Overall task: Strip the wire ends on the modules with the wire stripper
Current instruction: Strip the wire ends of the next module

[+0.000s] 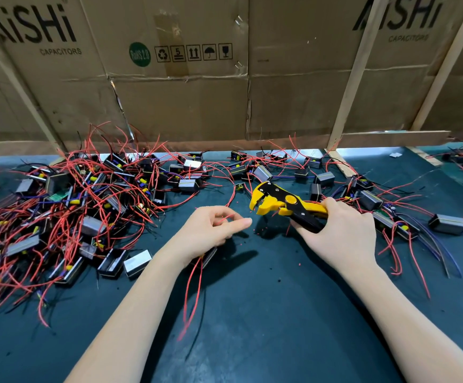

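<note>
Pinching a thin red wire (224, 218) between thumb and curled fingers (241, 224), the left hand (213, 230) holds it raised a little above the surface (266, 313). More red leads trail down from under that palm, and the module (209, 257) they belong to is mostly hidden beneath the hand.

Right hand (341, 230): fingers wrapped round the black and yellow handles of the wire stripper (285, 205), gripping them. Stripper head points left toward the left hand, jaws parted, nothing visibly between them. Head and red wire end are near each other but apart.

Small red flecks (263, 230) lie on the dark green surface under and just in front of the stripper head.

Left of the hands: a dense heap of modules (72, 205), black and grey blocks with yellow parts, tangled in red and black leads. Whether their wire ends are stripped cannot be told at this size.

Right of the hands: a looser scatter of modules (390, 214), leads spread flat on the surface; one grey module (448, 224) lies apart at far right.

Behind the surface: flattened cardboard boxes (169, 87) stand as a wall, printed "AiSHi CAPACITORS", braced by pale wooden battens (354, 78).
</note>
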{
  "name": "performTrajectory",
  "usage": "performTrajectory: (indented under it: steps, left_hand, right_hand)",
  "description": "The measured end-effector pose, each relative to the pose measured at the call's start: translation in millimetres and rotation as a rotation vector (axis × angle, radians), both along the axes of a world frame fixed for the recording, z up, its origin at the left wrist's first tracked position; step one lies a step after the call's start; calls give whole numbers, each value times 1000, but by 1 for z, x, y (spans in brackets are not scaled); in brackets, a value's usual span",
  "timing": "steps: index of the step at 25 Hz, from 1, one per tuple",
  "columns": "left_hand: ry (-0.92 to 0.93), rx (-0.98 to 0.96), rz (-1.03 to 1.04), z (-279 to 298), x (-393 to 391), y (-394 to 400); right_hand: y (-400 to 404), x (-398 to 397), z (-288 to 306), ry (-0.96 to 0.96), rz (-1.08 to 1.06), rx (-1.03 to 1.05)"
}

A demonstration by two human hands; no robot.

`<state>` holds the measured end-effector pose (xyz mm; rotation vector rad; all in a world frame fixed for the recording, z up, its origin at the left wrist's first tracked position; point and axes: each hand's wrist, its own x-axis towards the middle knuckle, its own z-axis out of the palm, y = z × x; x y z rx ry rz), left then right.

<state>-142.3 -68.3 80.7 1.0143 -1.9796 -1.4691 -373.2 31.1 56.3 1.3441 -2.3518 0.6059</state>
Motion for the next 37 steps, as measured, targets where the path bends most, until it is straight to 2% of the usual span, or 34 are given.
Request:
performTrajectory:
  steps: [2, 5, 15, 37]
  left_hand:
    - [-6, 77, -36, 4, 5, -2]
    - [-72, -57, 25, 10, 20, -12]
    - [33, -216, -7, 5, 17, -10]
    - [82, -94, 79, 10, 7, 3]
  right_hand:
    - [0, 0, 0, 10, -13, 9]
    - [0, 1, -1, 25, -5, -32]
    - [-6, 19, -6, 155, 57, -94]
    - [-3, 23, 0, 203, 89, -128]
